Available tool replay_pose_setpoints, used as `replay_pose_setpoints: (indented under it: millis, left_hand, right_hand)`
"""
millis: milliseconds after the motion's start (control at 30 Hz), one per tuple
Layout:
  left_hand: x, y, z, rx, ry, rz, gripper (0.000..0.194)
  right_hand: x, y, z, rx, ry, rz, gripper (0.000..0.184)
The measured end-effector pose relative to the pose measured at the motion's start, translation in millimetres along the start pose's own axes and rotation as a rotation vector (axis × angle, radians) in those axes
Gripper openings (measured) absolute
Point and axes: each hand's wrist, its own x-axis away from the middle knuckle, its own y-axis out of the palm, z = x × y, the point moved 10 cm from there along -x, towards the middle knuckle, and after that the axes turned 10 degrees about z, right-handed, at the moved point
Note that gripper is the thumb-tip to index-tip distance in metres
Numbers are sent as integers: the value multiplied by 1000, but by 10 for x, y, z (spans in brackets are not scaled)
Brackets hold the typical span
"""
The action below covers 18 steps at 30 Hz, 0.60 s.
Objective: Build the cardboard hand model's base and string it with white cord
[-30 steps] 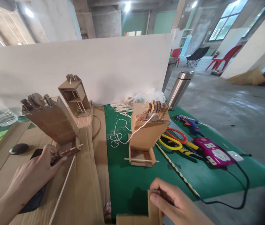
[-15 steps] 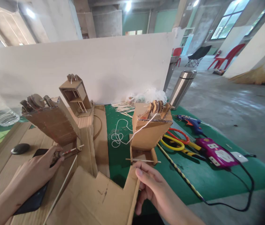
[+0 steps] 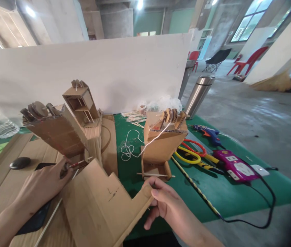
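Note:
My right hand (image 3: pixel 169 206) pinches the corner of a stepped cardboard sheet (image 3: pixel 101 206) and holds it tilted up above the table's near edge. My left hand (image 3: pixel 41 185) rests on the brown cardboard base, fingers curled onto a small stick at the foot of the slanted cardboard model (image 3: pixel 57 132). A thin wooden skewer (image 3: pixel 49 219) lies under the sheet by that hand. A black phone (image 3: pixel 35 219) lies beneath my left wrist. A second cardboard model with string (image 3: pixel 160 144) stands on the green mat just beyond my right hand.
A third cardboard model (image 3: pixel 82 103) stands by the white board (image 3: pixel 109 72). To the right lie scissors (image 3: pixel 190 154), a blue glue gun (image 3: pixel 208 133), a purple power strip (image 3: pixel 235 166) with black cable, and a steel flask (image 3: pixel 199 96). A black mouse (image 3: pixel 20 163) lies at left.
My right hand has lifted the stepped cardboard sheet from the table's near edge and swung it up and left toward the slanted model. My left hand has stayed put.

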Motion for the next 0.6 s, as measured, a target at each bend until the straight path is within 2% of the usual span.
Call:
replay_pose_setpoints:
  millis: [200, 367, 533, 600]
  left_hand:
    - [-125, 104, -36, 92, 52, 15, 35]
    - [-229, 47, -11, 171, 97, 7, 31]
    - [-310, -146, 147, 269, 313, 13, 33]
    - [-356, -148, 183, 281, 355, 20, 36]
  right_hand:
    - [8, -30, -24, 28, -28, -34, 18]
    - [8, -74, 1, 45, -7, -27, 21]
    - [-21, -117, 16, 61, -2, 3, 22]
    - [-33, -125, 26, 62, 1, 1, 21]
